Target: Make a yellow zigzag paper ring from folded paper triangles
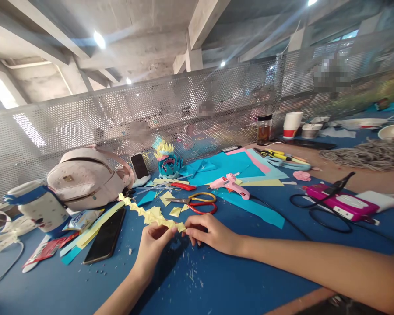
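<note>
paper chain [149,217], pale yellow and folded into a row of crisp little peaks, slants over the middle of the near table, its tail pointing up and left while its near end lies between your hands. your left hand [156,240] pinches it close to that end, thumb against bent fingers, probably so the short tip stays steady and the long tail can hang free without being squashed. your right hand [212,234] is half curled at the tip, fingertips bunched together; whether they grip the paper, you cannot tell from this angle. your right forearm lies low over the tabletop, which likely steadies the fine finger work.

just beyond your fingers lie flat yellow paper pieces [175,212] and the scissors [188,201], steel blades pointing left, one loop yellow and one red, seemingly left within easy reach. behind them sit a red cutter [183,186] and a smooth pink plastic glue gun [230,186], lying on its side, dark cord trailing right.

farther out, a spiky paper model [169,167] in blue and yellow stands beside broad blue sheets [216,168]. leftward, you have a glossy dark phone [105,238] and a soft, rounded pale backpack [88,177]; perforated metal mesh [85,118] backs it all.
</note>
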A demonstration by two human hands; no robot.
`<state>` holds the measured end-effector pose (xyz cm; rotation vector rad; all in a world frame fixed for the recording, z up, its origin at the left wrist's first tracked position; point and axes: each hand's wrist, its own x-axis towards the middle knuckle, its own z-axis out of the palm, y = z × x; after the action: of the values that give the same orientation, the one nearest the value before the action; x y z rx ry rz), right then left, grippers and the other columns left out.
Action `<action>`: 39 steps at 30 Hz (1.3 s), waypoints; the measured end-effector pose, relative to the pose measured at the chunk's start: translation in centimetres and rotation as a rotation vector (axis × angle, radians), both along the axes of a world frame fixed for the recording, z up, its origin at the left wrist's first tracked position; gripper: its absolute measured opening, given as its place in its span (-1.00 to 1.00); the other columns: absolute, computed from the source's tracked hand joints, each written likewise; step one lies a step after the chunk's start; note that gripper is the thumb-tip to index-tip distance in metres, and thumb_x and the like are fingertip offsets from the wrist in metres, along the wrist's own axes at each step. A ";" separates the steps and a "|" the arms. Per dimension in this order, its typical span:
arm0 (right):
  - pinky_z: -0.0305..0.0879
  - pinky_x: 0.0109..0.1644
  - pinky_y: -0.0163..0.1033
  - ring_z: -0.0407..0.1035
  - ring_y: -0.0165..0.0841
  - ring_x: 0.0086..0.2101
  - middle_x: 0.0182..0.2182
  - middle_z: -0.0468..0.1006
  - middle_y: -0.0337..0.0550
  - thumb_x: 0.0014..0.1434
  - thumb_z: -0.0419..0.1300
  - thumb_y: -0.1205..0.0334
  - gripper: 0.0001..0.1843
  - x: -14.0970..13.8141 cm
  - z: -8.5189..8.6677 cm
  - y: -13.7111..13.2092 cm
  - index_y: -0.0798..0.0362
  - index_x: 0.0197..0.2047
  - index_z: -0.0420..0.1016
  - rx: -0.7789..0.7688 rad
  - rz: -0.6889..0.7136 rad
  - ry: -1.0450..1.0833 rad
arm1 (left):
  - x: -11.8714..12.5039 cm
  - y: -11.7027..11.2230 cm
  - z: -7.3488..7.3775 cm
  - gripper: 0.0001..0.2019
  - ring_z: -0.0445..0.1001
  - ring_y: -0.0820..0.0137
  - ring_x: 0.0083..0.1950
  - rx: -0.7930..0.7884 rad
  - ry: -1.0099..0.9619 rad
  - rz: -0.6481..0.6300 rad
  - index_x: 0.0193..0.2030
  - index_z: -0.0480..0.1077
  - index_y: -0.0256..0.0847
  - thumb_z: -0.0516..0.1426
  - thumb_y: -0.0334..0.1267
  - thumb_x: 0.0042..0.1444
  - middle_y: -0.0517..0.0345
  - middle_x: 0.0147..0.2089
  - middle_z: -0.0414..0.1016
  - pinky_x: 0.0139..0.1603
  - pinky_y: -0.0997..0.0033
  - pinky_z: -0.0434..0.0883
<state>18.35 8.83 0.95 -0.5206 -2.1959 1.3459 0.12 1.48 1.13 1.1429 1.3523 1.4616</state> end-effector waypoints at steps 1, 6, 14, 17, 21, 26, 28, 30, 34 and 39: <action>0.28 -0.44 -0.38 0.40 -0.41 -0.49 -0.50 0.48 -0.22 0.33 0.07 0.05 -0.69 0.0 0.0 0.0 0.10 -0.26 0.47 0.000 0.006 -0.002 | 0.1 0.0 0.0 -0.66 0.53 0.26 -0.33 -0.002 -0.001 -0.014 -0.43 0.61 -0.29 0.41 -0.03 -0.22 -0.02 -0.39 0.65 -0.22 0.34 0.44; 0.27 -0.44 -0.38 0.40 -0.40 -0.49 -0.51 0.49 -0.21 0.31 0.09 0.04 -0.68 0.0 0.1 0.0 0.10 -0.33 0.46 0.007 -0.013 -0.023 | 0.0 -0.1 -0.1 -0.66 0.44 0.34 -0.42 0.018 0.060 -0.017 -0.55 0.56 -0.27 0.37 0.01 -0.15 0.08 -0.53 0.54 -0.31 0.42 0.39; 0.30 -0.41 -0.36 0.42 -0.38 -0.48 -0.50 0.52 -0.19 0.28 0.12 0.09 -0.73 -0.1 0.1 0.0 0.10 -0.33 0.49 0.037 -0.047 -0.032 | -0.7 0.0 -0.7 -0.58 0.37 0.34 -0.36 0.032 0.068 -0.065 -0.51 0.52 -0.29 0.25 0.08 0.05 0.05 -0.47 0.47 -0.24 0.39 0.30; 0.28 -0.42 -0.37 0.38 -0.41 -0.50 -0.50 0.49 -0.22 0.31 0.06 0.13 -0.75 -0.1 0.0 0.1 0.09 -0.25 0.47 0.017 -0.043 -0.006 | -0.7 0.0 -0.8 -0.62 0.36 0.35 -0.34 0.010 0.030 -0.099 -0.47 0.52 -0.29 0.25 0.04 0.07 0.06 -0.45 0.46 -0.22 0.40 0.30; 0.27 -0.39 -0.36 0.31 -0.46 -0.52 -0.46 0.47 -0.23 0.36 0.01 0.14 -0.75 -0.1 -0.1 0.3 0.09 -0.13 0.44 0.008 -0.048 0.039 | -0.3 -0.2 -0.3 -0.66 0.31 0.41 -0.39 0.006 -0.139 -0.197 -0.40 0.50 -0.26 0.24 0.03 0.08 0.12 -0.43 0.43 -0.30 0.46 0.27; 0.25 -0.38 -0.36 0.29 -0.46 -0.50 -0.40 0.45 -0.25 0.38 -0.02 0.01 -0.68 -0.1 -0.5 0.4 0.06 0.00 0.34 -0.013 -0.047 0.089 | 0.1 -0.4 0.3 -0.61 0.27 0.39 -0.43 -0.001 -0.189 -0.346 -0.52 0.36 -0.21 0.13 0.04 0.17 0.18 -0.53 0.31 -0.32 0.44 0.23; 0.23 -0.37 -0.35 0.28 -0.46 -0.49 -0.39 0.44 -0.25 0.39 -0.03 -0.03 -0.66 0.0 -0.7 0.4 0.05 -0.03 0.33 -0.015 -0.042 0.106 | 0.2 -0.5 0.2 -0.61 0.26 0.40 -0.46 -0.018 -0.169 -0.380 -0.55 0.33 -0.21 0.11 0.01 0.18 0.20 -0.57 0.27 -0.33 0.44 0.22; 0.21 -0.37 -0.35 0.26 -0.46 -0.49 -0.39 0.43 -0.24 0.39 -0.06 -0.07 -0.63 0.0 -0.7 0.4 0.06 -0.08 0.32 -0.019 -0.026 0.112 | 0.2 -0.5 0.1 -0.60 0.25 0.40 -0.47 -0.030 -0.133 -0.414 -0.55 0.34 -0.22 0.11 0.01 0.19 0.19 -0.58 0.29 -0.35 0.44 0.21; 0.14 -0.40 -0.34 0.20 -0.46 -0.51 -0.42 0.36 -0.26 0.39 -0.09 -0.10 -0.60 0.2 -0.5 0.3 0.07 -0.08 0.31 -0.025 0.009 0.111 | 0.1 -0.4 -0.1 -0.56 0.27 0.42 -0.46 -0.082 0.006 -0.475 -0.48 0.42 -0.27 0.10 0.07 0.20 0.13 -0.53 0.39 -0.37 0.47 0.19; 0.03 -0.39 -0.33 0.09 -0.44 -0.45 -0.47 0.21 -0.30 0.32 0.07 -0.09 -0.63 0.3 -0.2 0.3 0.08 -0.13 0.36 0.089 -0.031 0.094 | 0.3 -0.2 -0.1 -0.54 0.30 0.44 -0.43 -0.057 0.152 -0.526 -0.45 0.45 -0.31 0.16 0.13 0.13 0.13 -0.48 0.41 -0.33 0.48 0.25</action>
<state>18.69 9.09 0.70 -0.4475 -2.1515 1.2248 0.39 1.31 0.99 1.4593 1.0703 0.9666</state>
